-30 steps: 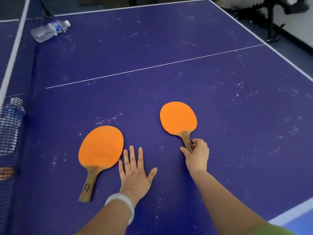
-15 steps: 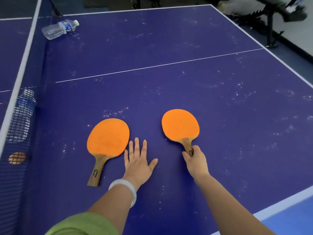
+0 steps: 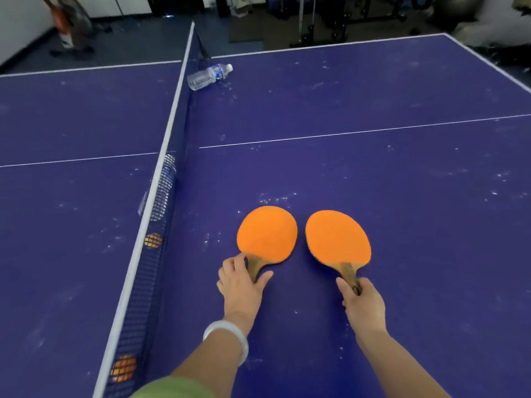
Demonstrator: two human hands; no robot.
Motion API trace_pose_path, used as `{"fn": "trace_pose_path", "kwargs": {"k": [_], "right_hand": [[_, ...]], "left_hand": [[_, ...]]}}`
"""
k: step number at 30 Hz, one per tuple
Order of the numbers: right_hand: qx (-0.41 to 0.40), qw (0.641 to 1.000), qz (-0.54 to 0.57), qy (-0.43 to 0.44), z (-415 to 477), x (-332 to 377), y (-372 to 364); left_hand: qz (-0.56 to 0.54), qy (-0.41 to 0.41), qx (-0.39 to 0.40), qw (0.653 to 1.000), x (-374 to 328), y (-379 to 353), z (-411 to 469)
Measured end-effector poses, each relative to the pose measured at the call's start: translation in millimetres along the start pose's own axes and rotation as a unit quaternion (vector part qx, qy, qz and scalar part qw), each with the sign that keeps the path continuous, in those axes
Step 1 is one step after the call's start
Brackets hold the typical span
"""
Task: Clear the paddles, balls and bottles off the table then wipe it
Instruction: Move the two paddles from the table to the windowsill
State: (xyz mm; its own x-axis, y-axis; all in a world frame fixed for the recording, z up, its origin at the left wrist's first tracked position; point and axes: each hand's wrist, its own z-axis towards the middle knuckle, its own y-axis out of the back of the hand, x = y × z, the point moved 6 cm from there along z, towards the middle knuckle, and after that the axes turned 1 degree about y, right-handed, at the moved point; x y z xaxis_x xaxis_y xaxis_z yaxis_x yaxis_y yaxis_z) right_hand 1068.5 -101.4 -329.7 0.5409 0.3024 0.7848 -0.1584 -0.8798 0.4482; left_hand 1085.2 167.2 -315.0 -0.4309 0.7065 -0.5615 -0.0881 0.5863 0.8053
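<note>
Two paddles now held: left grip (image 3: 244, 280), lately flat on the tabletop (image 3: 402, 196), clasps the net-side paddle (image 3: 267, 234); right grip (image 3: 363, 303) still clasps the other paddle (image 3: 337, 237); both look ready to lift

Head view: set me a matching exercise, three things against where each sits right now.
Things: 1 clear plastic water bottle; 2 left orange-faced wooden paddle; 3 right orange-faced wooden paddle.
Places: A handle in the right hand; B on its side beside the dark mesh net; C handle in the left hand.
Pairs: 1-B, 2-C, 3-A.
</note>
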Motion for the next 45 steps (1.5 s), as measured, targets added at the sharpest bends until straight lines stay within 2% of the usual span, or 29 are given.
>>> {"fn": "trace_pose_path", "kwargs": {"k": [4,7,10,15,18,23,29,33,39,45], "right_hand": [[0.002,1.0,-0.01,0.008,-7,2,-16],[0.003,1.0,-0.022,0.013,-12,3,-24],[0.006,0.999,-0.027,0.021,-18,4,-29],[0.014,0.998,-0.039,0.039,-27,14,-34],[0.028,0.997,-0.035,0.056,-31,25,-36],[0.075,0.989,-0.044,0.118,-41,52,-40],[0.178,0.962,-0.051,0.199,-65,88,-55],[0.263,0.926,-0.085,0.257,-92,108,-64],[0.371,0.865,-0.105,0.321,-158,139,-90],[0.478,0.783,-0.114,0.381,-267,161,-139]], "left_hand": [[-0.084,0.031,0.041,0.995,14,-8,13],[-0.032,0.023,0.051,0.998,13,-12,21],[0.002,0.055,0.086,0.995,12,-14,27],[-0.139,0.111,0.183,0.967,15,-14,20],[-0.208,0.116,0.182,0.954,22,-4,7],[-0.236,0.095,0.123,0.959,29,22,-18],[-0.211,0.135,0.034,0.967,32,62,-66],[-0.222,0.172,-0.036,0.959,34,91,-109],[-0.247,0.238,-0.148,0.928,59,153,-180],[-0.25,0.304,-0.273,0.878,118,230,-271]]}}
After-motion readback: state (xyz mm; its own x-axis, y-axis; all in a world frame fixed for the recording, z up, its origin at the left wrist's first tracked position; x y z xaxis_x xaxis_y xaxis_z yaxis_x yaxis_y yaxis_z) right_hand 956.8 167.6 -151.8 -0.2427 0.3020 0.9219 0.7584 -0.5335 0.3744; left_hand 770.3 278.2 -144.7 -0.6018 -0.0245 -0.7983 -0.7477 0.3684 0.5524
